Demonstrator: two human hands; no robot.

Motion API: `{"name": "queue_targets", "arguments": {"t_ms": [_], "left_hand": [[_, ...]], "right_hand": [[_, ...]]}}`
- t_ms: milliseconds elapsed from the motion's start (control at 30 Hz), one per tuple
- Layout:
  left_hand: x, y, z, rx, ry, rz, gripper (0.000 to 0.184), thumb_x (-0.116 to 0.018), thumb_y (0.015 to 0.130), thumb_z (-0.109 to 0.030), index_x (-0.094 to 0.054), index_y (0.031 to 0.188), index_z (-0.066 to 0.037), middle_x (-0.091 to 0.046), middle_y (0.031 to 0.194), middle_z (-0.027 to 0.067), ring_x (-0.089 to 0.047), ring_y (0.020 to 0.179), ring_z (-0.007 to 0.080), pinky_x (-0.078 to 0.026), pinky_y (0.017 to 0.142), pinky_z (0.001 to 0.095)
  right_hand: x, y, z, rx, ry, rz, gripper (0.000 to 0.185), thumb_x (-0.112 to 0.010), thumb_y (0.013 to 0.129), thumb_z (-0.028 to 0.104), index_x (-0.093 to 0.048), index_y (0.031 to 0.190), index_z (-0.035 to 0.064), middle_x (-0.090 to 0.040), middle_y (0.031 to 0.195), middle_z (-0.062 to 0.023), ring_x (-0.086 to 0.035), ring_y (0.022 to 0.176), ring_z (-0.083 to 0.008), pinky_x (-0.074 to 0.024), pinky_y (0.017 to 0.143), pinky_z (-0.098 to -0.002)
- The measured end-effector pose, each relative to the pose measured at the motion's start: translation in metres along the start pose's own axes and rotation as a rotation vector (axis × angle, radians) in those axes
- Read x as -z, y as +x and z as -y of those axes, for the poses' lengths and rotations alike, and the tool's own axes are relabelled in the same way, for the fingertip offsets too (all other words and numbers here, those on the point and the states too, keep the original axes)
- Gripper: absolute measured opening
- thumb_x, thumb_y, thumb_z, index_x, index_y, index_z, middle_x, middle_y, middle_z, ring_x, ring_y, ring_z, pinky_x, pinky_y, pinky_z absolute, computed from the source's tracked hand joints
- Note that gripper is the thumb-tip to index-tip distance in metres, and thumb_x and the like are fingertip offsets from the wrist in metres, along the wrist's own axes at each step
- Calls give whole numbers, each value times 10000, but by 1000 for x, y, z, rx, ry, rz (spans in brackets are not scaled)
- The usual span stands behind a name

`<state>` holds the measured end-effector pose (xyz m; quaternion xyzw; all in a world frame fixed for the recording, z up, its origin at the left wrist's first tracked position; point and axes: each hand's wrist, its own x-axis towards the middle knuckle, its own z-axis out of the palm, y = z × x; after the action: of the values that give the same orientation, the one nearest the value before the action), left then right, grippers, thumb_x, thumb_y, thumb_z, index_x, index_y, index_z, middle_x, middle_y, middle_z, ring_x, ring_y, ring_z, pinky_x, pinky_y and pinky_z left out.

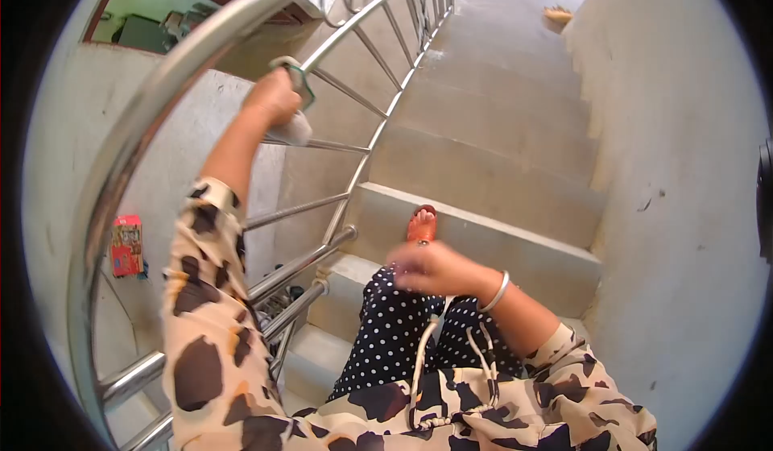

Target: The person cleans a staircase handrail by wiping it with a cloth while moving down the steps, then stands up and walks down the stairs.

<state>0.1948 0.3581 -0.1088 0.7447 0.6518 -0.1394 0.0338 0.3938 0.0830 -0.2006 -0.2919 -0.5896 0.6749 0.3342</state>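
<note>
My left hand (pixel 274 97) is wrapped round a pale cloth (pixel 299 129) with a green edge. It presses the cloth against a slanting metal bar of the stair railing (pixel 354 21). One end of the cloth hangs below my fist, and a bit shows above it. My right hand (pixel 435 267), with a white bangle (pixel 496 291) on the wrist, is in front of my knees, away from the railing. Motion smears its fingers, and no object shows in it.
Concrete steps (pixel 483 161) rise ahead between the railing and a pale wall (pixel 668 233). One sandalled foot (pixel 422 224) is on a step. A light brown object (pixel 557 15) lies by the wall higher up. A red box (pixel 126 246) is at the left, beyond the railing.
</note>
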Motion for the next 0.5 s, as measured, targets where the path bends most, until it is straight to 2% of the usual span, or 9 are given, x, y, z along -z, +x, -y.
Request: {"name": "queue_targets", "arguments": {"t_ms": [33, 100, 200, 267, 300, 367, 433, 467, 500], "left_hand": [[7, -5, -5, 30, -35, 23, 318, -514, 708, -89, -534, 1010, 9, -586, 1032, 233, -567, 979, 345, -440, 852, 409], [14, -14, -12, 64, -68, 107, 328, -500, 748, -51, -484, 1075, -24, -583, 1055, 206, -560, 1006, 312, -445, 849, 397], [6, -9, 3, 61, -187, 120, 320, -499, 753, -50, -480, 1071, -22, -578, 1067, 201, -558, 1007, 314, -454, 837, 395], [7, -8, 5, 75, -304, 179, 383, -496, 763, -53, -446, 1139, -3, -533, 1141, 216, -511, 1081, 320, -418, 900, 390], [-1, -8, 11, 103, -324, 180, 383, -496, 763, -53, -446, 1139, -3, -533, 1141, 216, -511, 1081, 320, -418, 900, 390], [-19, -14, 12, 103, -282, 25, 353, -458, 760, -40, -454, 1113, -30, -545, 1103, 210, -540, 1002, 352, -435, 851, 429], [-17, -21, 11, 131, -392, -18, 374, -450, 763, -33, -440, 1137, -29, -526, 1124, 224, -523, 1023, 365, -416, 876, 435], [-18, -22, 12, 139, -496, -75, 395, -442, 766, -27, -426, 1160, -27, -508, 1146, 237, -506, 1045, 379, -398, 900, 441], [-56, -16, 13, 161, -616, -214, 449, -434, 772, -20, -384, 1219, -20, -452, 1202, 269, -448, 1104, 409, -357, 945, 451]], "right_hand": [[10, 13, 11, 86, -113, -297, 161, -625, 722, 121, -591, 831, 8, -608, 730, -138, -589, 613, -249, -467, 563, -342], [66, 51, 75, -72, -414, -253, 258, -654, 693, 95, -572, 921, 7, -609, 826, -150, -591, 684, -275, -473, 634, -358], [129, 147, 166, 366, -801, -413, 248, -635, 733, 146, -578, 932, 10, -601, 888, -174, -578, 804, -335, -459, 704, -398], [151, 218, 220, 539, -912, -346, 264, -638, 742, 192, -586, 920, 5, -601, 882, -185, -577, 809, -342, -458, 708, -394], [145, 248, 243, 500, -821, -278, 310, -634, 748, 244, -593, 925, -7, -601, 873, -195, -574, 812, -353, -456, 719, -396], [133, 302, 252, 554, -833, -171, 372, -581, 795, 322, -590, 960, -11, -602, 868, -206, -575, 806, -359, -453, 727, -402], [122, 341, 244, 384, -915, 75, 460, -470, 845, 432, -609, 946, 5, -605, 887, -210, -572, 814, -363, -449, 736, -406], [123, 355, 226, 379, -911, 94, 460, -470, 845, 432, -609, 946, 5, -605, 887, -210, -572, 814, -363, -449, 736, -406], [125, 366, 202, 146, -1008, 210, 507, -421, 852, 476, -626, 890, 14, -608, 848, -208, -572, 791, -365, -449, 724, -409]]}}
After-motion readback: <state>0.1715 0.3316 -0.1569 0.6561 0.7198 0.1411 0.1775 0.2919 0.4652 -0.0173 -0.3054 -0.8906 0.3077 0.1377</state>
